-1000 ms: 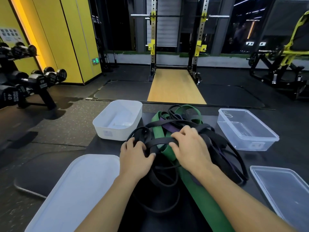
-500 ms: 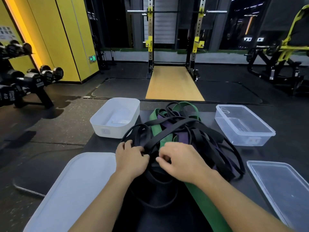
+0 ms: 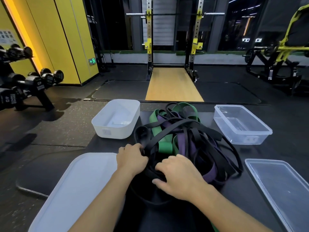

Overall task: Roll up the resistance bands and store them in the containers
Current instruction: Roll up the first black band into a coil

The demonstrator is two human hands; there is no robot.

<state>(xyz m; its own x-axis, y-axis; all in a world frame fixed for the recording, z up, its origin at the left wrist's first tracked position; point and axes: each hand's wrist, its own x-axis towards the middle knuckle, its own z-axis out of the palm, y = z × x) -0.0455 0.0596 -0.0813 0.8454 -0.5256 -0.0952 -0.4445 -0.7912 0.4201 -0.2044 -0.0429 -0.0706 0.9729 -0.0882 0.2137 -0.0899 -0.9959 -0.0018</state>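
Resistance bands [image 3: 189, 139]: one tangled heap, middle of bench [image 3: 103, 146], reaching towards the far edge. Black bands [image 3: 167, 133] uppermost, green band [image 3: 164, 146] and purple band [image 3: 181, 141] threaded beneath.
Left hand [image 3: 132, 160]: at heap's left side, fingers curled round black bands.
Right hand [image 3: 179, 174]: at heap's near side, fingers and thumb curled onto black bands.
White container [image 3: 115, 131]: far left corner, unlidded, just beside heap.
Clear container [image 3: 247, 138]: far right corner, unlidded, apart from heap.
White lid [image 3: 75, 190]: near left corner, flat, overhanging left edge.
Clear lid [image 3: 280, 190]: near right corner, flat.
Dumbbell rack [image 3: 33, 81]: floor, well off left.
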